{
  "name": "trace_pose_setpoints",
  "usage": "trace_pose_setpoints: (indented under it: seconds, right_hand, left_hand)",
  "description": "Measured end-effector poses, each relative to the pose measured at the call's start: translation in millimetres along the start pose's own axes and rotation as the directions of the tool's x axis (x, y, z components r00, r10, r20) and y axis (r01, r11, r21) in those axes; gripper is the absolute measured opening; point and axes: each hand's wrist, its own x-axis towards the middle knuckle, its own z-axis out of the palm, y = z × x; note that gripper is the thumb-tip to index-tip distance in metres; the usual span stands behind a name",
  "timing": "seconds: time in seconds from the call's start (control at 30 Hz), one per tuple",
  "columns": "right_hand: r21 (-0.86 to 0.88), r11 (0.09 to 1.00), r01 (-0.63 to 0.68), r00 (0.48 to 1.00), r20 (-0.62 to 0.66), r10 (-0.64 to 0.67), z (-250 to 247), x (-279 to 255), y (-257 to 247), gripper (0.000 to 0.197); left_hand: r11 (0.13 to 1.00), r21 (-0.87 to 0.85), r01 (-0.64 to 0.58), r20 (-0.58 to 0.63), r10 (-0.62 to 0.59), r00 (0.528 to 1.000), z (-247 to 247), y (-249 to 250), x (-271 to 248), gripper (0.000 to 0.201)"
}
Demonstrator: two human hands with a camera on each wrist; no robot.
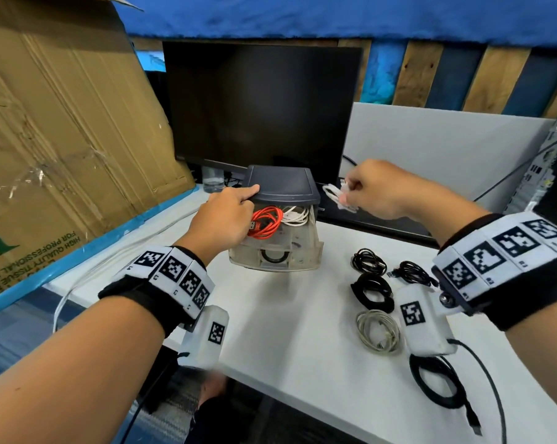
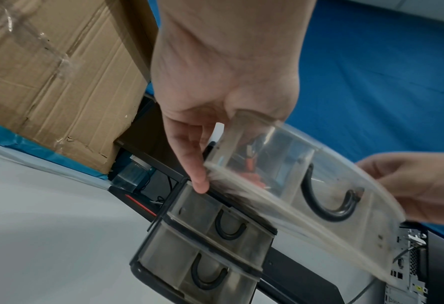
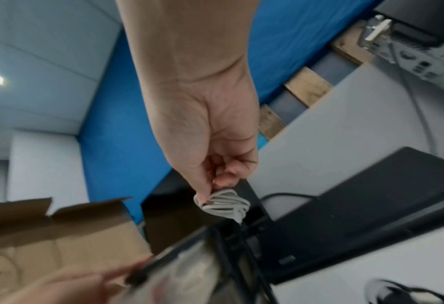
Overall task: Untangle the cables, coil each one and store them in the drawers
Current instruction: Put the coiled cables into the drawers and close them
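White cable (image 1: 338, 194), coiled, hangs pinched in the right hand (image 1: 381, 190), just off the drawer unit (image 1: 282, 187) at three o'clock. Top drawer (image 1: 280, 248) stands pulled out toward six o'clock, an orange cable (image 1: 266, 222) and another white coil (image 1: 294, 216) already lying in it. Trouble could come at the drop: the coil looks loosely bound, so it may spring open and snag the red loops, or drape over the rim and jam the drawer. Left hand (image 1: 225, 219) steadies things, thumb flat on the dark lid, fingers curled down at the drawer's left edge; the wrist view shows that grip wrapped on the clear drawer wall. Right wrist arches high, knuckles up, fingers closed on the coil. Out on the desk (image 1: 286, 331), at four o'clock, black coils (image 1: 368, 261) and a grey coil (image 1: 379, 330) wait.
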Motion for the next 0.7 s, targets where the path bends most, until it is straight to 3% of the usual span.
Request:
trace_pose_setpoints:
  seconds: [0.13,0.27,0.37,0.53,0.7]
  right_hand:
    - [0.055,0.975,0.215,0.976,-0.045,-0.213,-11.8,-15.4,-35.5,0.020]
    - [-0.130,0.911,0.391,0.912,0.189,-0.365,3.8,-23.6,-67.9,0.020]
    - [-0.244,0.872,0.424,0.885,0.319,-0.341,20.8,-17.9,-76.8,0.029]
    - [-0.283,0.872,0.400,0.895,0.326,-0.304,23.1,-1.3,-76.3,0.034]
    - [-0.324,0.860,0.395,0.897,0.339,-0.284,35.9,6.9,-72.5,0.011]
  left_hand:
    - [1.000,0.011,0.003,0.005,-0.003,1.000,-1.8,2.5,-1.4,0.050]
    - [1.000,0.030,-0.008,0.017,0.008,1.000,-4.1,3.7,-1.0,0.051]
    - [0.999,0.040,0.002,0.042,-0.004,0.999,-5.0,5.2,-2.1,0.050]
    - [0.999,0.041,0.006,0.056,-0.008,0.998,-7.4,5.1,-0.4,0.050]
    - [1.000,0.029,0.010,0.063,-0.011,0.998,-7.8,5.0,-0.4,0.049]
